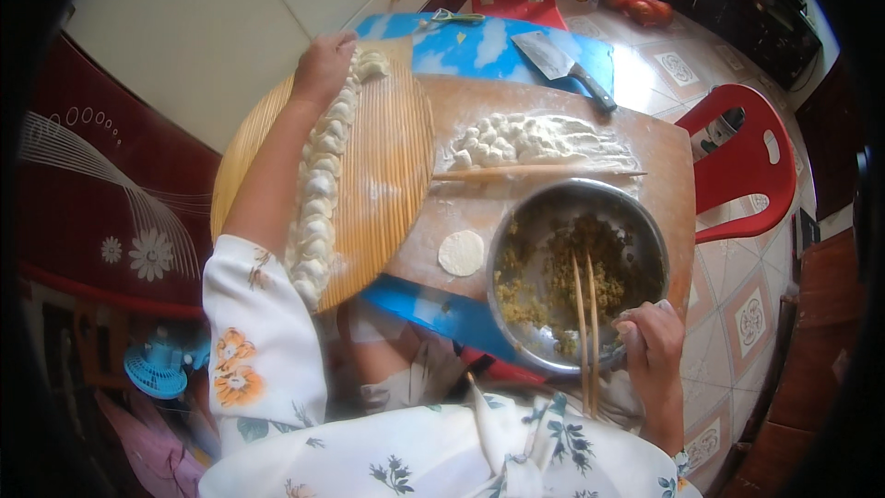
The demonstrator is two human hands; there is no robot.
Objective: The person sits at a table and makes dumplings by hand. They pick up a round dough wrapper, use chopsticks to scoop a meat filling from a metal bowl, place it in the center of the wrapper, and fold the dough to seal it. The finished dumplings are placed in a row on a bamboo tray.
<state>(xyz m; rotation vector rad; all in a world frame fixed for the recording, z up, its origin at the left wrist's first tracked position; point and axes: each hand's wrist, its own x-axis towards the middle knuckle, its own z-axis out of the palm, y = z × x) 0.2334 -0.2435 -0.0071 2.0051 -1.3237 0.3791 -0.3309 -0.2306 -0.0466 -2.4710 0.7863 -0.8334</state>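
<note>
My left hand [323, 69] reaches to the far end of a row of folded dumplings [319, 185] on a round slatted tray [387, 180]; whether its curled fingers hold a dumpling is hidden. My right hand [650, 335], fingers bent, is at the near right rim of a steel bowl [492, 270]. Chopped filling [601, 277] lies in the bowl, with a pair of wooden chopsticks [584, 332] leaning on its near rim, apart from the hand. One round dough wrapper [461, 254] lies flat left of the bowl. Beyond it are a thin rolling pin [539, 171] and floured dough pieces [491, 140].
A wooden board [442, 104] lies on a table with a blue cover [442, 48]. A cleaver [560, 66] and a peeler [456, 16] lie at the far side. Red plastic chairs [750, 166] stand right and beyond. A small blue fan [157, 363] is at the lower left.
</note>
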